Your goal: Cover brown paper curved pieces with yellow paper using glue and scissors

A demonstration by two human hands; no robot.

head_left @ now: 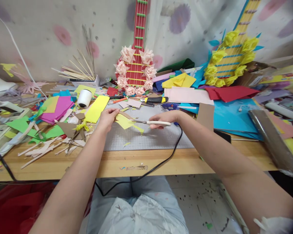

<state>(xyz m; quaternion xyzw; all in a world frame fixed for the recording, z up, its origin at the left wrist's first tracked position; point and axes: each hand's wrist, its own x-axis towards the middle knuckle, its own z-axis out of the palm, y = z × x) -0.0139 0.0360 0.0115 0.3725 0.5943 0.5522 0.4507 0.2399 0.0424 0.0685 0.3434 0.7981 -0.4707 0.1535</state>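
My left hand (107, 119) pinches a piece of yellow paper (124, 121) together with a curved brown cardboard piece (126, 114) along its upper edge. In my right hand (164, 117) is a pair of scissors (158, 123) with pale handles, its blades pointing left and meeting the yellow paper. A narrow yellow strip (138, 129) hangs off the paper near the blades. Both hands are above a grey cutting mat (151, 139) with a printed grid, where small yellow scraps (127, 144) lie.
A red paper guitar (136, 65) with pink flowers stands at the back; a yellow one (230, 61) leans on the right. A glue gun (169, 106) lies behind my right hand, and a black cable (158, 164) crosses the table edge. Paper scraps (44, 148) cover the left side.
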